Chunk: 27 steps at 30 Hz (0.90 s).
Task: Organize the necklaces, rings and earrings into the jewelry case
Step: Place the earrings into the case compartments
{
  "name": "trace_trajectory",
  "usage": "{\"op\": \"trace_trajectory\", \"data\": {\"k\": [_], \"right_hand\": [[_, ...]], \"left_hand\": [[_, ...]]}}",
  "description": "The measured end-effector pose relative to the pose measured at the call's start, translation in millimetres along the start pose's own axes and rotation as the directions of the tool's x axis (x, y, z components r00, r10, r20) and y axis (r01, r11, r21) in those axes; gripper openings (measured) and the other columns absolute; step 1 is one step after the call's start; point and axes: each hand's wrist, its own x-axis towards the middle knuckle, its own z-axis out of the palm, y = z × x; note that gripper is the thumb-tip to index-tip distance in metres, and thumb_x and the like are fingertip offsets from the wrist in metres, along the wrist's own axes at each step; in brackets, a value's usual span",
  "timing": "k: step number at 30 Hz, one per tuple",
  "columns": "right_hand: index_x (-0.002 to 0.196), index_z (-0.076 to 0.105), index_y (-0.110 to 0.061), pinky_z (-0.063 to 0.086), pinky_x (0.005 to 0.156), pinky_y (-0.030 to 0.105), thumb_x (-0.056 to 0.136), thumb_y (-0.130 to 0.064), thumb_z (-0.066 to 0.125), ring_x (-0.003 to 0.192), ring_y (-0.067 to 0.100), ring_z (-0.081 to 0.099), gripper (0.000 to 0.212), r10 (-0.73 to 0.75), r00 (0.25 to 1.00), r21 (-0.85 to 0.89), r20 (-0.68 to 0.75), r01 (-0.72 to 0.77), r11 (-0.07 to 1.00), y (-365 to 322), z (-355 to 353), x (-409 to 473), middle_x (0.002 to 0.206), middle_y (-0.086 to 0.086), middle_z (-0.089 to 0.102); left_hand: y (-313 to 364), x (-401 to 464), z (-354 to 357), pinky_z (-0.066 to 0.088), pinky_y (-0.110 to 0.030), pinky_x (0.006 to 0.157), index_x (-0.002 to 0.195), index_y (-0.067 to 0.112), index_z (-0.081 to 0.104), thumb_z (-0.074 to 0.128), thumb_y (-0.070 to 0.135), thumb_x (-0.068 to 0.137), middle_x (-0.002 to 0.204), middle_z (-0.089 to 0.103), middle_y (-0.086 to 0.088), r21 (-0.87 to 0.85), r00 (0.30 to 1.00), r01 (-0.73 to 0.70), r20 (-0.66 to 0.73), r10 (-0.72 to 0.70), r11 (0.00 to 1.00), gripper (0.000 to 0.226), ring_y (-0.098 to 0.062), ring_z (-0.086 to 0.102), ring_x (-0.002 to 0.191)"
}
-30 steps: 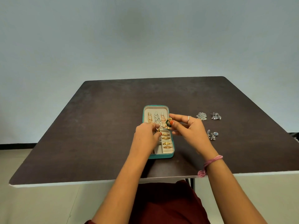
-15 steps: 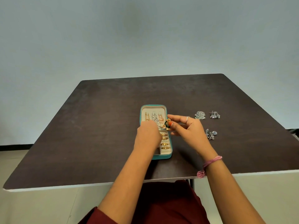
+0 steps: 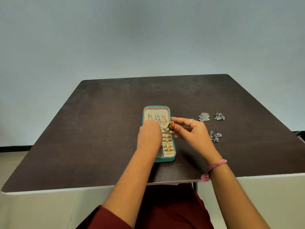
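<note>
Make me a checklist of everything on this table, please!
Surface: dark table, pale front edge.
Job's things: open teal case; necklaces in its lid; gold rings in its slots; silver earrings on the table right of it.
Clutter: nothing seen.
Hands: left hand over the case, fingers hidden; right hand pinches a gold-green earring.
Cables: nothing seen.
Surroundings: plain wall; pale floor.

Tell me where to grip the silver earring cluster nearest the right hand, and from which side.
Judging by its pose, come from above. The nearest silver earring cluster lies flat on the bare table, right of the right hand, apart from the other earrings. Pinch its wider decorated body across the narrow width; the dangling bits look loose, and any post is too small to make out.
</note>
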Motion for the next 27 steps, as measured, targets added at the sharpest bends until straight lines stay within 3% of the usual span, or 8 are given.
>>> {"op": "trace_trajectory", "data": {"k": [5, 10, 15, 19, 21, 24, 27], "right_hand": [[0.116, 0.065, -0.019, 0.058, 0.071, 0.024, 0.091, -0.005, 0.059, 0.086, 0.017, 0.071, 0.029, 0.000, 1.000, -0.001, 0.000, 0.000, 1.000, -0.1, 0.3, -1.4, 0.099, 0.006, 0.073], [0.113, 0.065, -0.022, 0.057, 0.069, 0.023, 0.090, -0.005, 0.060, 0.086, 0.019, 0.070, 0.029, -0.001, 1.000, 0.001, -0.006, 0.001, 1.000, 0.4, 2.5, -1.1, 0.097, 0.006, 0.073], [0.113, 0.065, -0.023, 0.057, 0.070, 0.024, 0.090, -0.006, 0.061, 0.084, 0.020, 0.070, 0.028, -0.001, 1.000, -0.013, -0.003, 0.001, 1.000, 0.2, 5.3, -0.2, 0.095, 0.008, 0.073], [0.112, 0.066, -0.021, 0.057, 0.070, 0.022, 0.090, -0.005, 0.061, 0.081, 0.012, 0.071, 0.028, -0.001, 1.000, -0.086, 0.017, 0.002, 0.996, -1.8, 7.5, 1.1, 0.099, 0.006, 0.072], [0.113, 0.067, -0.019, 0.058, 0.073, 0.023, 0.089, -0.006, 0.062, 0.082, 0.011, 0.071, 0.028, 0.006, 0.999, -0.147, 0.034, -0.001, 0.989, -2.6, 9.7, 2.9, 0.102, 0.006, 0.072], [0.116, 0.067, -0.016, 0.058, 0.080, 0.029, 0.090, -0.007, 0.062, 0.084, 0.009, 0.071, 0.028, 0.018, 0.997, -0.256, 0.068, 0.000, 0.967, -4.2, 16.1, 5.6, 0.107, 0.002, 0.070], [0.117, 0.066, -0.017, 0.056, 0.082, 0.024, 0.090, -0.011, 0.062, 0.081, 0.003, 0.068, 0.028, -0.001, 0.994, -0.405, 0.105, 0.044, 0.913, -7.7, 25.4, 6.3, 0.110, -0.001, 0.068]], "left_hand": [[-4.4, -4.2, 1.9, 0.045, -0.026, 0.058, 0.106, 0.008, 0.058, 0.054, 0.012, 0.095, 0.071, 0.040, 0.000, 0.051, 0.995, -0.064, -0.079, 0.068, 0.997, 0.012, -0.012, 0.046, 0.060], [-5.1, -3.9, 2.3, 0.044, -0.026, 0.061, 0.117, 0.008, 0.055, 0.052, 0.017, 0.097, 0.083, 0.039, -0.002, 0.078, 0.994, -0.054, -0.090, 0.061, 0.995, 0.022, -0.015, 0.047, 0.072], [-9.2, -0.9, 2.3, 0.046, -0.027, 0.062, 0.112, 0.009, 0.059, 0.053, 0.017, 0.096, 0.105, 0.057, -0.008, 0.057, 0.991, -0.062, -0.116, 0.069, 0.996, 0.019, -0.020, 0.059, 0.080], [-26.8, 11.3, -7.9, 0.052, -0.029, 0.064, 0.091, 0.017, 0.073, 0.058, 0.022, 0.090, 0.092, 0.067, -0.003, -0.111, 0.982, -0.061, -0.182, 0.040, 0.992, 0.016, -0.018, 0.063, 0.076], [-38.8, 12.5, -14.0, 0.051, -0.026, 0.067, 0.086, 0.018, 0.074, 0.058, 0.023, 0.089, 0.085, 0.069, 0.002, -0.235, 0.957, -0.123, -0.285, 0.053, 0.964, 0.017, -0.013, 0.063, 0.078], [-58.9, 9.1, -9.8, 0.040, -0.012, 0.062, 0.082, 0.020, 0.068, 0.059, 0.023, 0.088, 0.078, 0.061, 0.014, -0.469, 0.914, -0.175, -0.404, -0.034, 0.866, 0.011, 0.000, 0.057, 0.073], [-78.6, 8.0, 14.0, 0.046, -0.019, 0.065, 0.088, 0.023, 0.065, 0.060, 0.024, 0.090, 0.079, 0.062, 0.013, -0.667, 0.912, -0.124, -0.368, -0.180, 0.735, 0.006, -0.001, 0.058, 0.073]]}}
